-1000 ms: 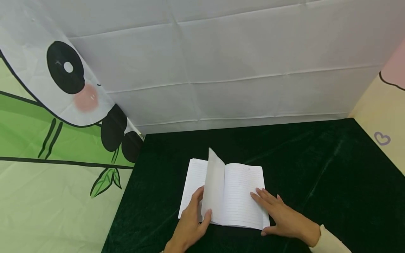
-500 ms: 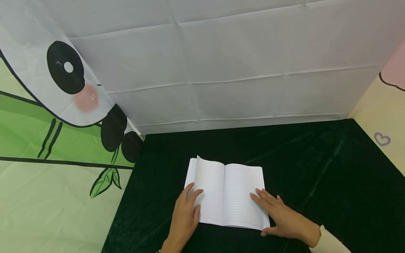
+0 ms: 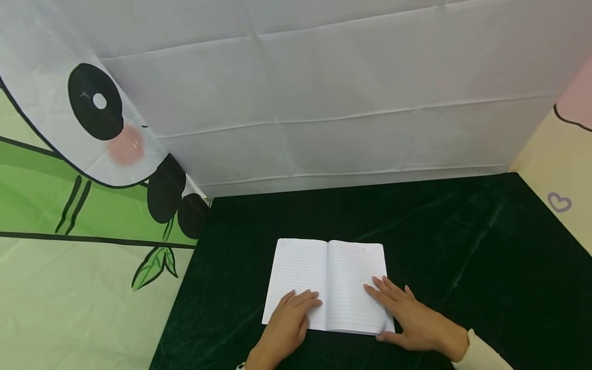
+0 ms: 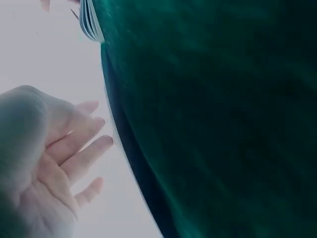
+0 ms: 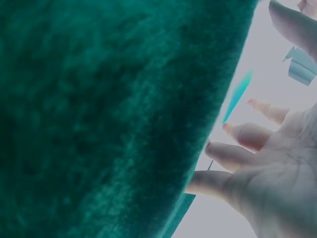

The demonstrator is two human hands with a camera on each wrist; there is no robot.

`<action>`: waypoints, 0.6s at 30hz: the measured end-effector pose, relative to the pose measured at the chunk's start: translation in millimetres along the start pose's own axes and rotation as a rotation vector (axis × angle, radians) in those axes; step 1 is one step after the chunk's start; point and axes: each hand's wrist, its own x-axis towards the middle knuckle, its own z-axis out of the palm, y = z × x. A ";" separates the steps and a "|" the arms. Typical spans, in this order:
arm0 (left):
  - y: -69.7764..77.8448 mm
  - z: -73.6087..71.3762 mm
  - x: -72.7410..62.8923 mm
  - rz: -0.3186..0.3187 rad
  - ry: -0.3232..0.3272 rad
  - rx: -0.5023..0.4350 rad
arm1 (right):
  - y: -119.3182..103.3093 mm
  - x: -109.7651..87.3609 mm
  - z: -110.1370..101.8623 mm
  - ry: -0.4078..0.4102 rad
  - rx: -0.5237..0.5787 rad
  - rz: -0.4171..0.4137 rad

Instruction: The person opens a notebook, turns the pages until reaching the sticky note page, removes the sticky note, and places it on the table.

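An open notebook with white lined pages lies flat in the head view, its spine running away from me. Over the lower part of the left page rests my left hand, fingers loosely bent and fingertips near the spine. My right hand spreads its fingers over the right page's outer edge. Its thumb reaches the lower right corner, where the top sheet curls slightly and a page beneath shows. The left wrist view has the left palm with fingers apart; the right wrist view has the right palm, fingers extended.
Dark green velvet cloth covers the table around the notebook. Behind it hangs a creased white sheet. A cartoon-printed cloth borders the left side, and a cream and pink panel borders the right.
A leaf standing up at the spine has been turned over to the left and now lies flat. My left hand went left with it, then back onto the left page. The right hand barely moved.
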 end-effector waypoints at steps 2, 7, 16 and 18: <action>7.0 -0.3 4.1 0.004 -0.013 -0.028 | 0.0 -0.5 0.0 0.007 -0.002 -0.002; 26.2 -1.1 14.8 0.017 -0.121 -0.118 | 0.2 -2.1 0.7 0.021 -0.010 -0.003; 50.6 7.5 23.3 0.139 -0.105 -0.088 | -0.1 -4.6 2.1 0.037 -0.012 -0.017; 52.7 8.1 22.2 0.151 -0.059 -0.076 | 0.1 -4.6 2.0 0.041 -0.012 -0.026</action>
